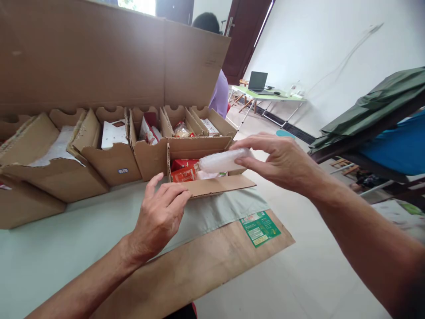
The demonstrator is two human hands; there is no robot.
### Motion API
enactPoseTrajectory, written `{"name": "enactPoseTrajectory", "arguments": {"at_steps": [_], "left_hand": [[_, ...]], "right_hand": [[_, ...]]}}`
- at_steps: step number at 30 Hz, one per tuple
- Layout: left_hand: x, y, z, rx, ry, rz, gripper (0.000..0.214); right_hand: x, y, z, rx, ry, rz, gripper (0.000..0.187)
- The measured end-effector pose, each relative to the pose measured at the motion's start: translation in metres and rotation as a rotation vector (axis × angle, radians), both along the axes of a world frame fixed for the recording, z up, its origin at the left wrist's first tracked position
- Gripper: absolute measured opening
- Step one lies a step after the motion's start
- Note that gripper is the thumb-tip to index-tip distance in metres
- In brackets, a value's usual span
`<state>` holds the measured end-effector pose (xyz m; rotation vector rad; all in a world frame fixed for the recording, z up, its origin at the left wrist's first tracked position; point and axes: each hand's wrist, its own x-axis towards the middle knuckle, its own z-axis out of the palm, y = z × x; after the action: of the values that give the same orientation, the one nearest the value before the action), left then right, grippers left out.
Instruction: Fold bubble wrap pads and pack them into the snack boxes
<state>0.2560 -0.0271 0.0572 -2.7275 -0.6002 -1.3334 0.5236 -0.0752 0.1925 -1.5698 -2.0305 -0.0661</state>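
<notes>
My right hand (282, 161) is closed on a long white wrapped packet (223, 161), holding it level over a small open cardboard box (212, 186). Red packets (183, 170) lie inside that box. My left hand (159, 217) rests on the pale green table cover (66, 248) with its fingers curled against the box's front flap, holding nothing that I can see.
A row of open cardboard boxes (116, 161) with packets stands behind, backed by a tall cardboard sheet (99, 57). Flat brown cardboard with a green label (260, 227) sticks out past the table edge. A person (217, 84) sits beyond; a green table with a laptop (257, 82) stands farther back.
</notes>
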Motion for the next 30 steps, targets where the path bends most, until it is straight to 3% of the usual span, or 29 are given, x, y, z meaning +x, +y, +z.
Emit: {"name": "enactPoseTrajectory", "arguments": {"at_steps": [6, 12, 19, 22, 24, 27, 30], "left_hand": [[0.001, -0.002, -0.007, -0.016, -0.027, 0.009, 0.027], [0.001, -0.002, -0.011, -0.023, -0.024, 0.002, 0.026], [0.001, 0.0, -0.014, -0.035, -0.035, -0.007, 0.027], [0.002, 0.0, -0.014, -0.051, -0.039, -0.008, 0.027], [0.002, 0.0, -0.015, -0.059, -0.046, -0.011, 0.026], [0.001, 0.0, -0.015, -0.055, -0.06, -0.014, 0.024], [0.001, 0.001, -0.014, -0.046, -0.063, -0.019, 0.022]], "right_hand": [[-0.021, 0.029, -0.006, -0.043, -0.029, -0.014, 0.016], [-0.045, 0.075, -0.016, -0.239, -0.136, 0.161, 0.02], [-0.06, 0.108, -0.012, -0.314, -0.135, 0.351, 0.013], [-0.061, 0.109, -0.028, -0.454, -0.154, 0.413, 0.014], [-0.064, 0.106, -0.043, -0.518, -0.209, 0.374, 0.017], [-0.072, 0.103, -0.063, -0.503, -0.311, 0.28, 0.023], [-0.078, 0.104, -0.069, -0.498, -0.317, 0.266, 0.022]]}}
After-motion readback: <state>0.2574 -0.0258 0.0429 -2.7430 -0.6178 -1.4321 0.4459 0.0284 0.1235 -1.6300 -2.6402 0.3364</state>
